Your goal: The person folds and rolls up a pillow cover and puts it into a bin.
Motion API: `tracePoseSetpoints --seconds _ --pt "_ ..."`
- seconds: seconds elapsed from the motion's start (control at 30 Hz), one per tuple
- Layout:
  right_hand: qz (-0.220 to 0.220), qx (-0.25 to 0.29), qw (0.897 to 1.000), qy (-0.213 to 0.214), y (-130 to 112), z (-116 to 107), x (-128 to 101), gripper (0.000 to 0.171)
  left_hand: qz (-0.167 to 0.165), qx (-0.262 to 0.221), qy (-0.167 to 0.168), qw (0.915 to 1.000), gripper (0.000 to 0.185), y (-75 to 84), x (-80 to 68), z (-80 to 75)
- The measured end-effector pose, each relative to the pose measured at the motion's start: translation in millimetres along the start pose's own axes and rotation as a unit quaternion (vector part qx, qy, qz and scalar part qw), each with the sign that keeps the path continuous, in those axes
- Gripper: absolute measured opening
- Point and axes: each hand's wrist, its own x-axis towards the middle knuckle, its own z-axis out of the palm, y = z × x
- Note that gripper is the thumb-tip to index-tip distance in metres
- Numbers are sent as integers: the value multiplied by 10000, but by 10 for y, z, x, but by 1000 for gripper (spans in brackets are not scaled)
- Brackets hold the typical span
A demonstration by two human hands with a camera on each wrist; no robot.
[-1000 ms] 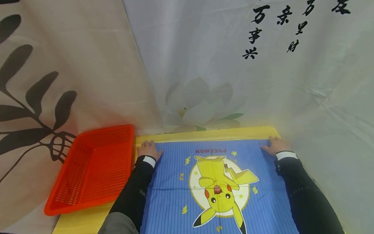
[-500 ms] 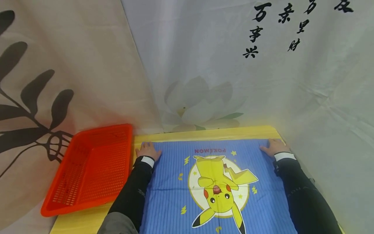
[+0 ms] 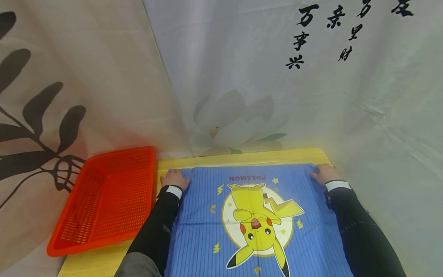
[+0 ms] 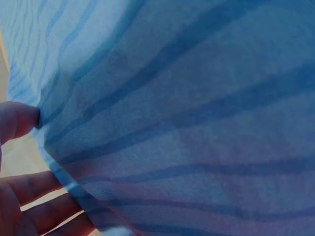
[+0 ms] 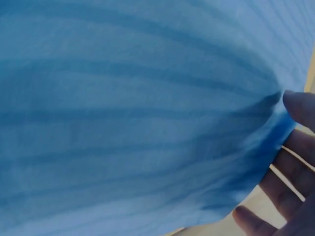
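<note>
A blue striped cloth (image 3: pixel 200 215) lies spread out, printed with a yellow cartoon figure and the word POKEMON, both upside down in the head view. My left hand (image 3: pixel 175 179) is at its far left corner, my right hand (image 3: pixel 327 174) at its far right corner. Seen from the left wrist, the thumb (image 4: pixel 19 120) pinches the cloth's edge, and the other fingers reach behind the fabric. In the right wrist view the thumb (image 5: pixel 298 107) likewise presses on the edge, with folds running toward it and fingertips partly hidden beneath.
An orange-red plastic basket (image 3: pixel 154 184) stands left of the cloth, close to the left forearm. Beneath lies a yellow tabletop (image 3: pixel 242 158), its back edge against a hanging white curtain (image 3: pixel 225 77) with printed plants and characters. Another curtain side closes in along the right arm.
Both hands stay at the far corners with hardly any movement. The cloth's far edge by each hand has rippled slightly, and the head view has shifted a little.
</note>
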Motion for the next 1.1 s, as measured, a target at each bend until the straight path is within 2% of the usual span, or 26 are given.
tracePoseSetpoints --seconds 0.2,0.43,0.6,0.87,1.1 --pt "-323 -35 9991 257 -4 -4 -59 38 73 48 240 9997 51 2 12 36" --pt "-188 111 9996 175 -55 -55 -152 27 214 91 572 9981 39 -11 -29 52" --pt "-280 131 9992 242 -53 -58 -209 20 381 12 779 9962 23 -37 -63 54" --pt "-498 191 9969 585 -41 -76 -259 20 570 177 848 9946 29 -92 -114 33" --pt "-714 109 9948 712 10 -137 -332 20 1076 224 1439 9835 24 -58 -167 -88"
